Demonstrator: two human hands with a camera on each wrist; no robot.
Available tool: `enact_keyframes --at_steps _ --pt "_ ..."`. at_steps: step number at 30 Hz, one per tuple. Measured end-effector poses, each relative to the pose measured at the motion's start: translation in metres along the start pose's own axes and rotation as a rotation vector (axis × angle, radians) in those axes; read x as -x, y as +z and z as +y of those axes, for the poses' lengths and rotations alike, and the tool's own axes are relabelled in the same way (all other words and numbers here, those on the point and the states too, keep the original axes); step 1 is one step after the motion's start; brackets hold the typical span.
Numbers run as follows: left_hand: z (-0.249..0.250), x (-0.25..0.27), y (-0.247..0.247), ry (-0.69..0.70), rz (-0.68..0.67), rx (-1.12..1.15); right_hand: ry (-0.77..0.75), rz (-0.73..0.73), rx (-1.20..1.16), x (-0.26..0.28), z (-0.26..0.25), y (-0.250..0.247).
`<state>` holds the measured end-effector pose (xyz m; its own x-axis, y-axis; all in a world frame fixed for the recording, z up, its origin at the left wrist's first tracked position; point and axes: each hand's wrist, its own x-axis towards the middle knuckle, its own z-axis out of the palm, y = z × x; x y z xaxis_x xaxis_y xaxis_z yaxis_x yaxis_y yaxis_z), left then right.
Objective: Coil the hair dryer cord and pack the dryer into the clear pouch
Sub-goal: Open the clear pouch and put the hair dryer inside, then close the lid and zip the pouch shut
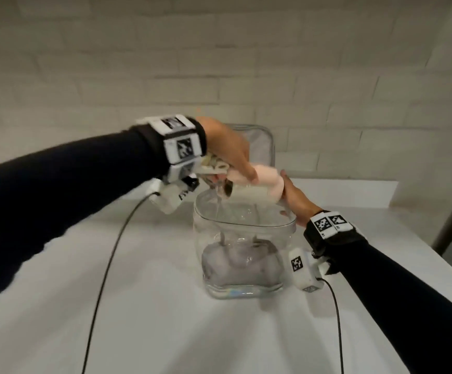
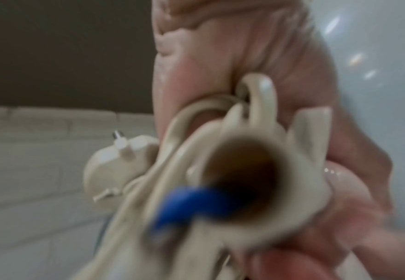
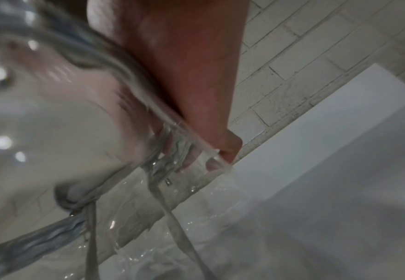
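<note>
- Head view, far left: left sleeve point(image 1: 57, 182), dark, with a tagged white wrist camera point(image 1: 181, 143) and black cable point(image 1: 111, 255) trailing over the white table point(image 1: 138, 306).
- Left hand point(image 1: 227, 147) clenched around the hair dryer point(image 1: 257, 175) and the coiled cord point(image 1: 215, 166), held just above the clear pouch point(image 1: 241, 255) mouth; dryer lies roughly level, pale pink, rounded barrel.
- Only the left wrist view shows the details: cream cord point(image 2: 261, 98) looped several times against the palm, fingers point(image 2: 220, 56) curled over the loops, a round cream plug point(image 2: 115, 166) with metal pins sticking out left, a dark round opening on the dryer point(image 2: 242, 181), a blue blurred patch beside it. Heavy motion blur.
- Pouch stands upright mid-table, open top, soft glossy see-through plastic, rounded corners, grey zip trim; something greyish sits at its bottom, cannot tell what.
- Right hand point(image 1: 295, 201) at the pouch's right rim, beside the dryer's end.
- Right wrist view alone shows the grip: thumb point(image 3: 227, 149) outside, fingertips inside, pinching the plastic wall point(image 3: 187, 164); crinkled shiny film, grey edge band.
- Behind: a second grey-trimmed pouch point(image 1: 260, 141), white brick wall point(image 1: 219, 63).
</note>
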<state>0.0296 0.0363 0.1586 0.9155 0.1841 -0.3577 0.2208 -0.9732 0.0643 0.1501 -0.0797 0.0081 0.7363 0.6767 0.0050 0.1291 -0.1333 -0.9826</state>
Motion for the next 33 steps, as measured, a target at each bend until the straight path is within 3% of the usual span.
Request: enact_keyframes --at_steps 3,6,9,11,16,20,21,23,24,25,27,29,31,33 --pt "0.003 -0.047 0.034 0.029 -0.139 0.020 -0.027 0.011 -0.087 -0.006 0.006 -0.003" --pt "-0.002 -0.078 0.076 0.083 -0.225 0.063 -0.039 0.003 0.021 -0.005 0.005 -0.005" --pt "-0.024 -0.099 0.116 0.052 -0.417 0.142 -0.068 -0.027 0.074 -0.004 0.007 -0.005" --pt "-0.040 -0.106 0.130 -0.027 -0.434 0.110 -0.094 -0.052 0.066 -0.004 0.008 -0.005" --pt "-0.036 -0.085 0.131 -0.027 -0.506 0.089 -0.182 0.003 0.038 -0.004 0.010 0.001" --pt "-0.034 -0.073 0.132 0.054 -0.398 -0.074 -0.348 0.090 -0.115 -0.001 0.009 0.003" --pt "-0.034 -0.067 0.133 0.091 -0.363 0.030 -0.398 0.059 -0.113 0.002 0.009 0.002" --pt "-0.043 -0.066 0.134 0.135 -0.160 0.208 -0.489 -0.005 -0.067 0.008 0.009 -0.002" --pt "-0.049 -0.056 0.131 0.284 -0.159 0.172 -0.512 -0.012 -0.041 0.010 0.010 -0.004" --pt "-0.056 -0.043 0.130 0.249 -0.153 0.457 -0.522 -0.001 -0.012 0.010 0.013 -0.007" --pt "-0.076 -0.024 0.117 0.180 -0.107 0.757 -0.511 0.020 0.053 0.010 0.017 -0.012" --pt "-0.101 0.004 0.110 0.339 -0.108 0.816 -0.450 0.009 0.035 0.011 0.019 -0.014" --pt "-0.128 0.011 0.114 0.360 0.101 1.041 -0.349 -0.003 -0.064 0.013 0.015 -0.013" --pt "-0.146 -0.007 0.122 0.235 0.327 1.206 -0.220 0.013 -0.218 0.010 0.012 -0.013"
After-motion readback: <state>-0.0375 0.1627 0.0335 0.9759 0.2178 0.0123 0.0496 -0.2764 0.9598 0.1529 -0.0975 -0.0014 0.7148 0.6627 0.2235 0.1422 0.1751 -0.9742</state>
